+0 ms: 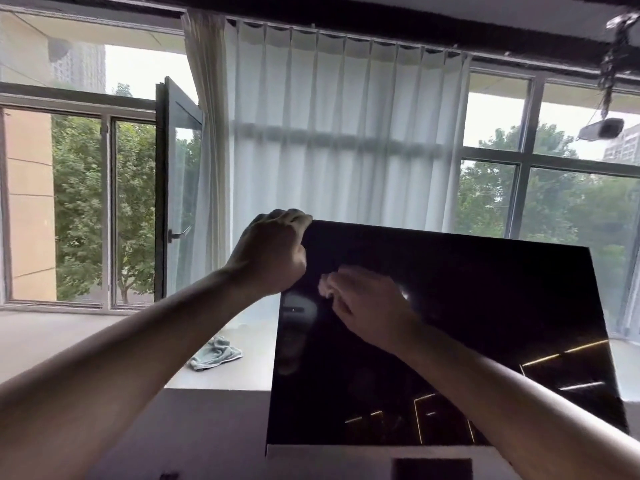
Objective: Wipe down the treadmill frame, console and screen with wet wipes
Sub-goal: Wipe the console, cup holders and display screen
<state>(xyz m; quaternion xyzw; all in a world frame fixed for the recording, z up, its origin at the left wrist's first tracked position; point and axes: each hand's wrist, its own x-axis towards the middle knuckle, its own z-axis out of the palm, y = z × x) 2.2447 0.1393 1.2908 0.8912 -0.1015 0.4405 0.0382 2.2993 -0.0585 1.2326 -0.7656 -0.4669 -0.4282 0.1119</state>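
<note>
The left hand (pixel 273 251) is clamped on the top left corner of the treadmill screen (pixel 485 306), its fingers curled over the top edge and out of sight behind it. The right hand (pixel 367 306) lies against the glass just beside it, near that same corner, with its fingers bent around a small white wet wipe (pixel 325 287) held to the surface. This hand and the wipe are blurred, so the exact grip is hard to make out. The screen is a large black glossy panel facing the person. Its long axis runs left to right, and it sits tilted so the top edge slopes down toward the right. It is dark and mirrors thin light strips near its lower right corner. Both forearms cross its lower part. Under its bottom edge is a pale strip of console (pixel 346 460) with a dark rectangle, cut off by the frame. Beyond, a crumpled pale green cloth (pixel 216 353) lies on the window ledge, below a white sheer curtain (pixel 329 133) and an open window (pixel 176 188).
</note>
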